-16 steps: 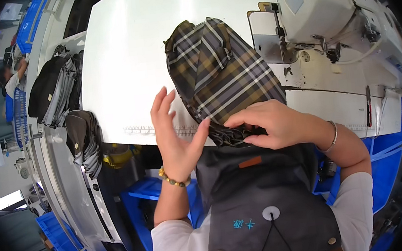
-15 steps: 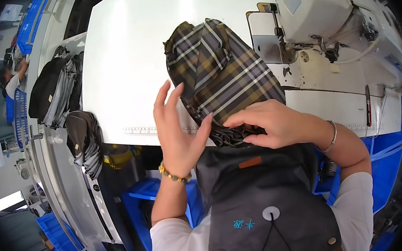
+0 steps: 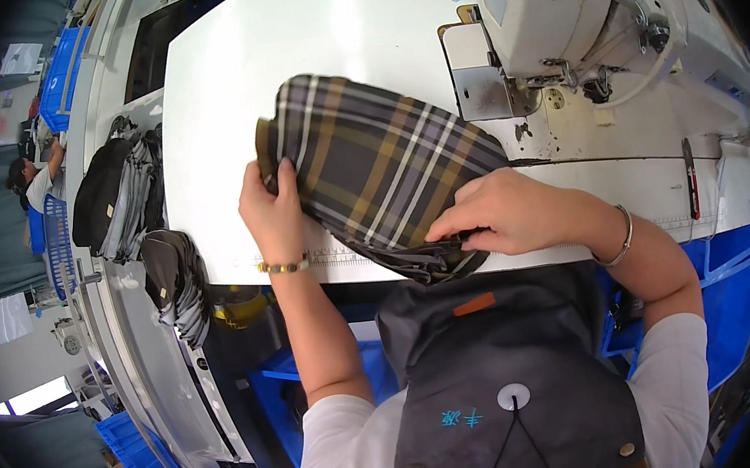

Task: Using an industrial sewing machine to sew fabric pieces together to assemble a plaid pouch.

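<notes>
A stack of plaid fabric pieces (image 3: 375, 151) in dark grey, olive-brown and white lies on the white table in front of me. My left hand (image 3: 272, 204) pinches the left end of the cloth between thumb and fingers. At the near right edge, my right hand (image 3: 497, 213) is closed on the fabric, thumb and index finger pressed together. Folded layers bunch up below the top piece, close to the table's front edge. How many layers each hand grips is hidden.
A white sewing machine (image 3: 554, 19) stands at the right back. Red-handled snips (image 3: 691, 179) lie at the table's right. Stacks of dark fabric pieces (image 3: 116, 189) hang at the left. Blue bins (image 3: 733, 295) sit below the table; another person (image 3: 38, 184) works far left.
My left hand has moved left and closed on the cloth's end. The crumpled top piece is now spread flatter and shifted left. My right hand still grips the near edge.
</notes>
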A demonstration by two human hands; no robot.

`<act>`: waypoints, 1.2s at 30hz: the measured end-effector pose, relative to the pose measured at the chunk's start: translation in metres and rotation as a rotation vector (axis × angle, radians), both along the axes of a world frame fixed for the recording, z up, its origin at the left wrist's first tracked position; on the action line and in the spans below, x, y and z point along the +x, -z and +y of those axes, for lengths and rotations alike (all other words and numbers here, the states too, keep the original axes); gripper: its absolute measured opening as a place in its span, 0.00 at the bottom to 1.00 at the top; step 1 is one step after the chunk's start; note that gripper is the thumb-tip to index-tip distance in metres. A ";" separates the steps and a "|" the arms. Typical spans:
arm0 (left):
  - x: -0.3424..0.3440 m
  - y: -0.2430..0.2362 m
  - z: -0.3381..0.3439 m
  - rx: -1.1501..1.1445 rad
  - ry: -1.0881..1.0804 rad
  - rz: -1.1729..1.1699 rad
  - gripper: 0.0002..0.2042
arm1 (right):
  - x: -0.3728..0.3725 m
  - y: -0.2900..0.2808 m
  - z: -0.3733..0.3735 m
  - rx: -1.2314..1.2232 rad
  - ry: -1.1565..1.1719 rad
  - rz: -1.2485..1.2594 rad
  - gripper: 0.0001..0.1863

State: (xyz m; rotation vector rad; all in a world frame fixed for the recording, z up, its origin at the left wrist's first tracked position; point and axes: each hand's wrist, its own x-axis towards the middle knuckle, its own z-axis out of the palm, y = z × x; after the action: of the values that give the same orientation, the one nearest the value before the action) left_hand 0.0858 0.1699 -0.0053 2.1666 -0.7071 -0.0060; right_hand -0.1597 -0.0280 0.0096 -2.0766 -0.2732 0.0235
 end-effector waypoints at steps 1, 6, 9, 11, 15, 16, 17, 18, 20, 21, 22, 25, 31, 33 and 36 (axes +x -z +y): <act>0.001 0.004 0.017 -0.032 -0.037 0.083 0.11 | 0.001 -0.003 -0.001 -0.034 0.038 -0.005 0.20; -0.039 -0.013 0.036 0.012 -0.280 0.238 0.12 | 0.004 0.005 -0.010 -0.174 0.241 -0.155 0.15; -0.052 -0.014 0.046 0.199 -0.288 -0.459 0.30 | 0.011 0.005 -0.011 -0.270 0.289 -0.521 0.10; -0.068 -0.028 0.043 0.129 -0.017 -0.424 0.32 | 0.010 0.005 -0.010 -0.270 0.269 -0.518 0.11; -0.094 -0.042 0.014 0.133 0.650 -0.193 0.35 | 0.007 0.007 -0.014 -0.277 0.249 -0.518 0.13; -0.096 -0.038 0.012 0.213 0.726 -0.172 0.35 | 0.008 0.004 -0.013 -0.277 0.250 -0.522 0.13; -0.099 -0.030 0.012 0.337 0.746 -0.165 0.35 | 0.009 0.000 -0.013 -0.284 0.277 -0.522 0.13; -0.101 -0.030 0.009 0.338 0.749 -0.171 0.35 | 0.010 -0.004 -0.013 -0.292 0.305 -0.522 0.14; -0.105 -0.026 0.002 0.367 0.700 -0.243 0.32 | 0.011 -0.002 -0.013 -0.290 0.413 -0.532 0.15; -0.105 -0.025 -0.001 0.367 0.707 -0.246 0.32 | 0.011 -0.001 -0.013 -0.286 0.516 -0.544 0.15; -0.105 -0.024 -0.003 0.363 0.692 -0.257 0.29 | 0.010 0.000 -0.015 -0.287 0.521 -0.548 0.15; -0.099 -0.019 -0.007 0.359 0.662 -0.296 0.22 | 0.011 0.003 -0.019 -0.298 0.626 -0.546 0.15; -0.027 -0.022 -0.043 0.213 0.410 -0.026 0.05 | 0.009 0.003 -0.016 -0.268 0.725 -0.482 0.15; 0.012 -0.047 -0.058 -0.102 0.278 0.272 0.07 | 0.008 0.002 -0.014 -0.258 0.729 -0.489 0.15; 0.052 -0.098 -0.077 -0.862 0.277 0.532 0.15 | 0.009 0.007 -0.010 -0.247 0.724 -0.467 0.14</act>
State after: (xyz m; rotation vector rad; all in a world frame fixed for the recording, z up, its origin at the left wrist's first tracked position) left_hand 0.1381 0.0924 0.0923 1.1575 -0.5450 -0.3458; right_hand -0.1504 -0.0384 0.0029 -2.2938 0.2281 -0.9079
